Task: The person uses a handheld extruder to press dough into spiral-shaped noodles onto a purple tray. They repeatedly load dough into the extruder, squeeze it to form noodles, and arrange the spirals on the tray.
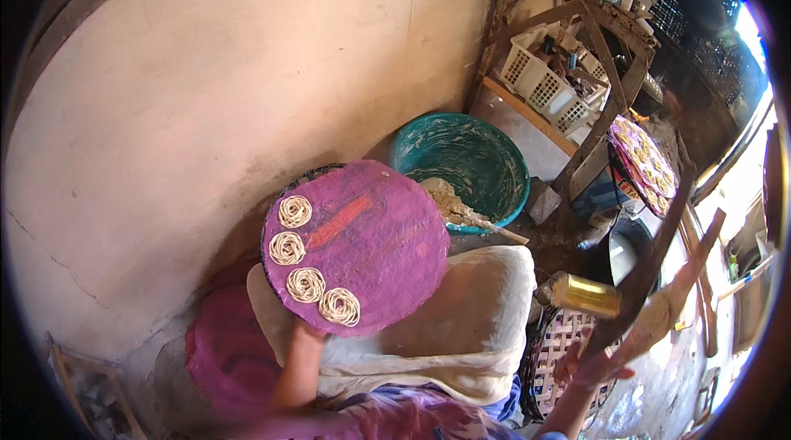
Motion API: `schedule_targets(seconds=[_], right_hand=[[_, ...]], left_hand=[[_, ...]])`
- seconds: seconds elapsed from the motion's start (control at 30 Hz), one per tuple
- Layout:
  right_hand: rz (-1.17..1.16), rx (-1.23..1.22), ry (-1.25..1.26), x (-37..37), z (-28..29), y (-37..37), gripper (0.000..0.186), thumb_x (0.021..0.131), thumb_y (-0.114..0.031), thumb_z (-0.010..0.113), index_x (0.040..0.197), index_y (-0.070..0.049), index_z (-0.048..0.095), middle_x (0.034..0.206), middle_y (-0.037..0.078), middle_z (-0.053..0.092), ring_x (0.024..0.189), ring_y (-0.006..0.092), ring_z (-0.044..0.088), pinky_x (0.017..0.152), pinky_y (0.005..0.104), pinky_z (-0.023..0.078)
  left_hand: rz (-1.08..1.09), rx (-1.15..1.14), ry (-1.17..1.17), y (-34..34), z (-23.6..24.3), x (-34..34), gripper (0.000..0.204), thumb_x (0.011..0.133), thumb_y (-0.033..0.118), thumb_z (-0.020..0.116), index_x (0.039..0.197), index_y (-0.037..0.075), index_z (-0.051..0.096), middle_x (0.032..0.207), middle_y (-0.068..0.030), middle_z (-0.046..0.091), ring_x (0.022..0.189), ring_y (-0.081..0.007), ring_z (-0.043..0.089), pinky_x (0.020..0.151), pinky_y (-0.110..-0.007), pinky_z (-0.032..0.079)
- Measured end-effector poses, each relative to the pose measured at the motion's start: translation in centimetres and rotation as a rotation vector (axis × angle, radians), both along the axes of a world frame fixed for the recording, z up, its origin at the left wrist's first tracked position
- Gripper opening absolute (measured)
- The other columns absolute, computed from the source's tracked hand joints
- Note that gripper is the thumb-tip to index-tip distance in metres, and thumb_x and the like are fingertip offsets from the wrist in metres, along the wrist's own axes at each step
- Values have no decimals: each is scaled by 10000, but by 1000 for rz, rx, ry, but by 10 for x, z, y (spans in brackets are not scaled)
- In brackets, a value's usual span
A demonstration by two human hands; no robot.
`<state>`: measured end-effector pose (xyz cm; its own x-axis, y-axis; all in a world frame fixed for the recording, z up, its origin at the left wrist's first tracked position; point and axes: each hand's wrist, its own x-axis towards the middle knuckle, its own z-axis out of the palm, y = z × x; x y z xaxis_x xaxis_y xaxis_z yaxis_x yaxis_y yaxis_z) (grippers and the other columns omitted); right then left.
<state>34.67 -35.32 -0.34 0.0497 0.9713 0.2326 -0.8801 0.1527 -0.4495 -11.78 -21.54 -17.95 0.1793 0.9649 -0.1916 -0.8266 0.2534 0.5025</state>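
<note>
My left hand [310,330] is under a round purple tray [383,242], gripping its near edge; most of its fingers are hidden below. Four-strand-like coils are not separable by eye, but several pale noodle-like rosettes [306,284] lie along the tray's left and near rim. On the right, my right hand [595,364] is wrapped round the lower part of a long-handled wooden press [651,320], somewhat smeared. A gold metal cylinder [585,296] sits beside the press's wooden arms and seems part of it.
A green basin [461,143] with dough [445,199] and a stick stands beyond a cloth-covered block [478,300]. Another purple tray [231,349] lies low left. A woven basket [560,358], a tray of rosettes [643,161] and a wooden rack [589,20] with a white crate [548,86] are right.
</note>
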Motion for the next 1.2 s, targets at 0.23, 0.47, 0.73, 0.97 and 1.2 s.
schedule_targets(seconds=[0.23, 0.47, 0.73, 0.97, 1.2], right_hand=[[-10, -174, 50, 1, -48, 26, 1281, 592, -675, 827, 1471, 58, 251, 1067, 267, 614, 903, 358, 624, 714, 445, 492], [159, -307, 44, -17, -91, 110, 1277, 595, -675, 825, 1470, 59, 253, 1065, 267, 615, 898, 358, 626, 712, 445, 494], [350, -398, -12, -45, -135, 212, 1273, 598, -675, 823, 1468, 60, 254, 1062, 268, 615, 894, 358, 627, 710, 446, 495], [379, -482, 18, -51, -164, 244, 1270, 600, -675, 822, 1467, 61, 256, 1060, 269, 616, 889, 357, 629, 709, 446, 497], [441, -454, -12, -72, -160, 247, 1267, 603, -676, 820, 1465, 62, 257, 1058, 270, 617, 885, 357, 630, 707, 446, 499]], left_hand=[[47, -102, 70, 8, 2, -2, 534, 1020, 443, 417, 1421, 91, 437, 1410, -109, 511, 1253, -285, 518, 1075, -456, 441], [146, -168, 112, -7, -5, -9, 531, 1018, 444, 421, 1412, 88, 450, 1395, -111, 525, 1242, -286, 529, 1069, -457, 446], [221, -324, 149, -39, -26, -19, 528, 1016, 445, 426, 1401, 86, 464, 1378, -114, 541, 1229, -287, 540, 1062, -458, 452], [198, -400, 185, -34, -31, -16, 525, 1014, 446, 431, 1392, 84, 476, 1363, -117, 555, 1218, -289, 550, 1056, -459, 457], [200, -347, 173, -38, -33, -28, 523, 1012, 447, 435, 1382, 81, 489, 1349, -119, 568, 1207, -290, 561, 1050, -460, 462]])
